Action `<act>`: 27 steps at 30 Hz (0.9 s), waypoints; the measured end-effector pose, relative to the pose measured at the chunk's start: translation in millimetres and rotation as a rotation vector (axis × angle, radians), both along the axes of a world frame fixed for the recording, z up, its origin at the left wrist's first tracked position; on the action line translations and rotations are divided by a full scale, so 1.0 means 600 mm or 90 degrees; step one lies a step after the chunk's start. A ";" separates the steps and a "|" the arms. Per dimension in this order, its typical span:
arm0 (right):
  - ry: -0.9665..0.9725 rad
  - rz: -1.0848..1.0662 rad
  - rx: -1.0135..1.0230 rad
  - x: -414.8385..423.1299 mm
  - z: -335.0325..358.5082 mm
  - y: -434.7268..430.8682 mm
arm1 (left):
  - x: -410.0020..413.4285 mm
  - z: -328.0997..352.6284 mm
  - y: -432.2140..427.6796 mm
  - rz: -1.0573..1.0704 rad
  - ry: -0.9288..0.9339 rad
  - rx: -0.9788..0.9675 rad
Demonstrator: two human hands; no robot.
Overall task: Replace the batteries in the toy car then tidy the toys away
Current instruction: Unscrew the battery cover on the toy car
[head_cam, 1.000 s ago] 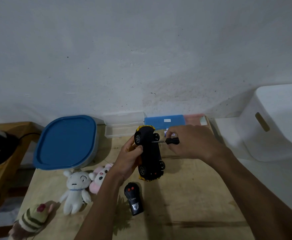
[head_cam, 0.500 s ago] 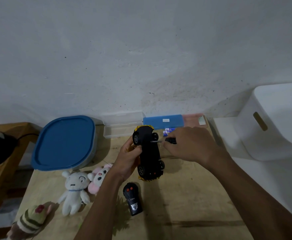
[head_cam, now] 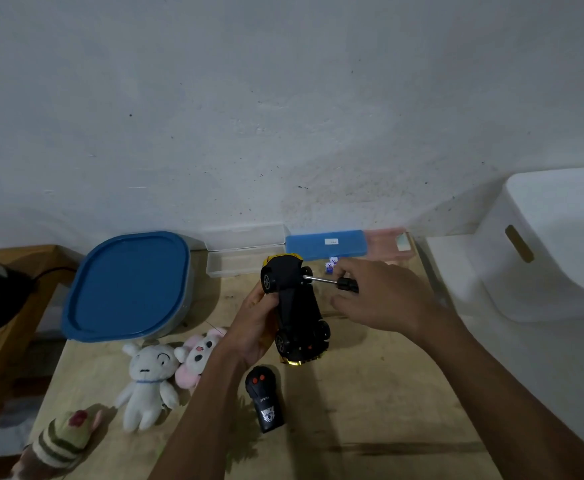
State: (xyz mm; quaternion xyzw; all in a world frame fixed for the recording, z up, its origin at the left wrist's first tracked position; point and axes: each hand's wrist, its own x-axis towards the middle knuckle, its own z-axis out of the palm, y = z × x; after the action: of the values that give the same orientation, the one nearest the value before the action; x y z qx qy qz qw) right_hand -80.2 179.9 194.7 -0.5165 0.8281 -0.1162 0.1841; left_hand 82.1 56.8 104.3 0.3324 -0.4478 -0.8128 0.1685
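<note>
Nearest the viewer, well to the near left of the toy car, a striped plush toy lies at the near edge of the wooden table. Just on the near side of the car, a black remote control with two red buttons lies flat on the table. To the near left of the car a white plush rabbit lies face up, with a pink plush touching its side, between it and the car.

The car itself is off the table, black underside turned up and its yellow body showing at both ends. The left hand grips it from its left side, thumb curled over the chassis edge. From the car's right, the right hand pinches the black handle of a small screwdriver, whose metal shaft reaches the underside near the far right wheel.

Left of the car sits a container with a blue lid. Just beyond the car's far end lies an open clear plastic case, and to the far right of it two small blue-and-white batteries stand in front of a blue case and a pink case. Well to the car's right stands a white bin with a slot handle. A pale wall rises behind everything.
</note>
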 end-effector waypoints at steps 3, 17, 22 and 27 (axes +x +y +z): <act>-0.167 -0.035 -0.035 -0.009 -0.020 0.002 | 0.001 -0.001 0.006 -0.004 0.007 0.028; -0.614 -0.197 -0.229 0.013 -0.110 0.004 | 0.002 0.002 0.019 -0.014 -0.005 0.112; -0.637 -0.304 -0.203 -0.035 -0.147 0.038 | 0.012 -0.010 0.014 0.031 -0.048 0.146; -0.509 -0.398 -0.107 -0.072 -0.258 0.065 | 0.025 -0.020 0.009 0.051 -0.070 0.171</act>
State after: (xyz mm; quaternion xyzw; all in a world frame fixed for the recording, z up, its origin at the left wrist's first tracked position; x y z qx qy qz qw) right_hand -123.6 219.1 39.7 -0.1722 0.7958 -0.4201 0.4007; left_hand 97.0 62.0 92.2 0.4135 -0.3302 -0.8385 0.1298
